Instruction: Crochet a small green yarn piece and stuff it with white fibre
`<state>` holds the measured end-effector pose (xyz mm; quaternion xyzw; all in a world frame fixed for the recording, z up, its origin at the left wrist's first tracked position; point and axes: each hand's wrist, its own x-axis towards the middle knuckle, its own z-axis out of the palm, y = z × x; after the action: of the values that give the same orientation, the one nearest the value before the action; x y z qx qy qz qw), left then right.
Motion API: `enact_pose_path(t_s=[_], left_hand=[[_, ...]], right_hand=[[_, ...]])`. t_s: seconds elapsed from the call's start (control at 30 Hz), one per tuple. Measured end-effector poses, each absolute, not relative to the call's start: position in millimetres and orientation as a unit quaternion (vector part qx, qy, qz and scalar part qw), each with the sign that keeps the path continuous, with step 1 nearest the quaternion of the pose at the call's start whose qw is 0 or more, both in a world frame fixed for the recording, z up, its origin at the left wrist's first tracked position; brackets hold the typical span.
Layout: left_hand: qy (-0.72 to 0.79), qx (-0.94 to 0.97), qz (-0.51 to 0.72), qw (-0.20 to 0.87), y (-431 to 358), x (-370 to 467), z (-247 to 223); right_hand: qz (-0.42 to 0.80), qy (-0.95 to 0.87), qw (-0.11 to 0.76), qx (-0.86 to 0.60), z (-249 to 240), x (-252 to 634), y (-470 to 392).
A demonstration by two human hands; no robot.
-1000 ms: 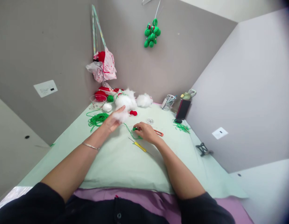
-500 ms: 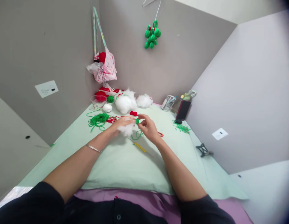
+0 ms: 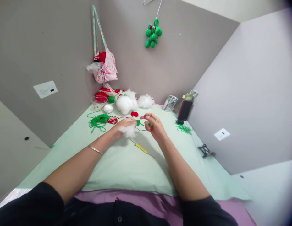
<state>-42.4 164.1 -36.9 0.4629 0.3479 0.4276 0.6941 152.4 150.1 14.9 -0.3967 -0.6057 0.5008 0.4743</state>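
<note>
My left hand (image 3: 122, 126) is closed round a small green crochet piece (image 3: 138, 122), which pokes out at its fingertips. A tuft of white stuffing (image 3: 128, 131) hangs below the same palm. To the right, my right hand (image 3: 155, 127) has its fingers curled on green yarn (image 3: 142, 125) that runs taut from the piece. A second, looser strand dips beneath it. On the cloth below both hands lies a yellow-handled crochet hook (image 3: 141, 148). Just beyond my fingers is a small red crochet piece (image 3: 134, 114).
Tangled green yarn (image 3: 98, 121) lies left, beside red yarn (image 3: 112, 120). White stuffing (image 3: 125, 103), a white ball (image 3: 108, 108) and a clear tub (image 3: 99, 102) stand behind. At right are a pen cup (image 3: 169, 104), a phone (image 3: 184, 110) and green yarn scraps (image 3: 184, 129).
My right hand has moved right, away from the green crochet piece, and the yarn between them is now stretched out. My left hand stays almost where it was.
</note>
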Motion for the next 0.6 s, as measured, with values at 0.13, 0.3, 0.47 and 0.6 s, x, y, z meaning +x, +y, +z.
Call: enact_pose_path(t_s=[0.13, 0.3, 0.47, 0.6], left_hand=[[0.344, 0.448, 0.437, 0.700, 161.2, -41.4, -35.6], [0.340, 0.418, 0.468, 0.700, 162.8, -39.5, -33.6], [0.326, 0.358, 0.534, 0.693, 166.1, -37.6, -31.9], [0.298, 0.335, 0.544, 0.709, 153.2, -26.2, -36.0]], right_hand=[[0.519, -0.635, 0.398, -0.411, 10.0, 153.4, 150.4], [0.541, -0.643, 0.365, -0.400, 6.4, 152.2, 151.1], [0.595, -0.645, 0.327, -0.351, 8.8, 150.5, 144.0], [0.609, -0.651, 0.308, -0.331, 3.7, 138.8, 135.4]])
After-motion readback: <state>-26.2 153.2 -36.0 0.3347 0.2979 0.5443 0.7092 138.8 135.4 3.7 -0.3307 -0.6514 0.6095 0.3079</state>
